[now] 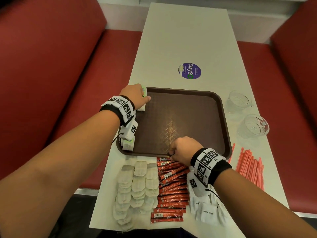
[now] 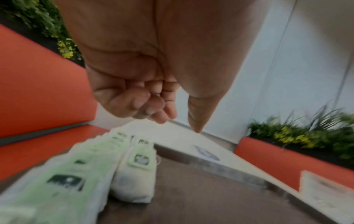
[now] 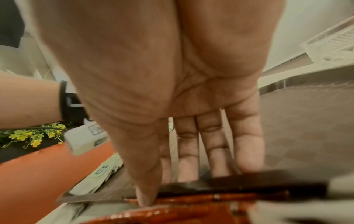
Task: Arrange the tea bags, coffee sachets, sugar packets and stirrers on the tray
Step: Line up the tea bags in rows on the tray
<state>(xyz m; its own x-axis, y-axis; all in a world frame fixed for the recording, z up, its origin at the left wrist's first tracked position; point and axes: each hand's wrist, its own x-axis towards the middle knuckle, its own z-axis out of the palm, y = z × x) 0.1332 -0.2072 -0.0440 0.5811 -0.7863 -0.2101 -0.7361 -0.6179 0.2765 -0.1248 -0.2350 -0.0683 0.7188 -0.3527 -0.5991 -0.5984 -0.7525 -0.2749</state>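
Note:
A brown tray [image 1: 188, 114] lies in the middle of the white table. Tea bags with green tags [image 1: 128, 145] stand in a row along its left side, blurred but close in the left wrist view [image 2: 134, 171]. My left hand [image 1: 135, 95] hovers over the far end of that row, fingers curled [image 2: 149, 106] with nothing in them and thumb pointing out. My right hand [image 1: 183, 148] grips the tray's near rim [image 3: 229, 183], fingers inside and thumb [image 3: 145, 197] outside. In front of the tray lie more tea bags [image 1: 137, 186], red coffee sachets [image 1: 171, 189] and white sugar packets [image 1: 207, 212].
Red stirrers [image 1: 250, 169] lie fanned out right of the tray. Two glass cups [image 1: 240, 100] [image 1: 255, 126] stand by the table's right edge. A purple round sticker [image 1: 189, 70] is beyond the tray. Red benches flank the table on both sides.

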